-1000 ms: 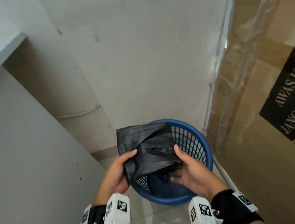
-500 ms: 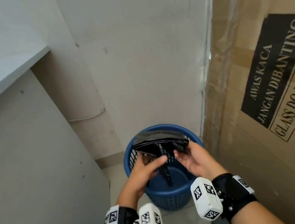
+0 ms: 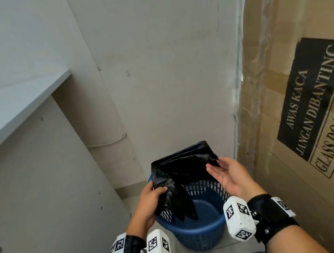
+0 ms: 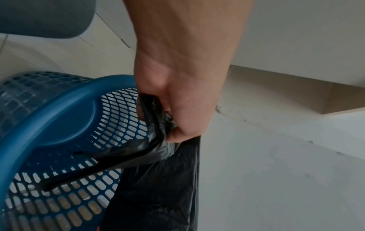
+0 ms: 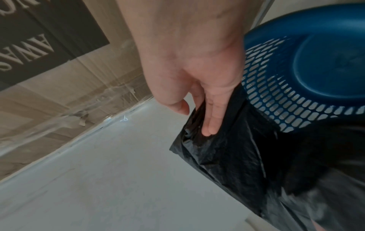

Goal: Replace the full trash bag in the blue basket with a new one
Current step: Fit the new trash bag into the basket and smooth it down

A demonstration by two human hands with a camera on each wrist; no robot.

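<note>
Bag (image 3: 182, 168) over basket (image 3: 201, 231) | left hand (image 3: 150, 204) grasps edge | right hand (image 3: 229, 175) slack, fingers touching

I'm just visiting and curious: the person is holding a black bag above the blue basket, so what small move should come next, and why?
Probably pull the bag's mouth open. The black bag hangs crumpled above the blue basket, which looks bare inside. The left hand grips one bunched edge; the right hand has straight fingers on the opposite edge, so it needs to take hold there first.
</note>
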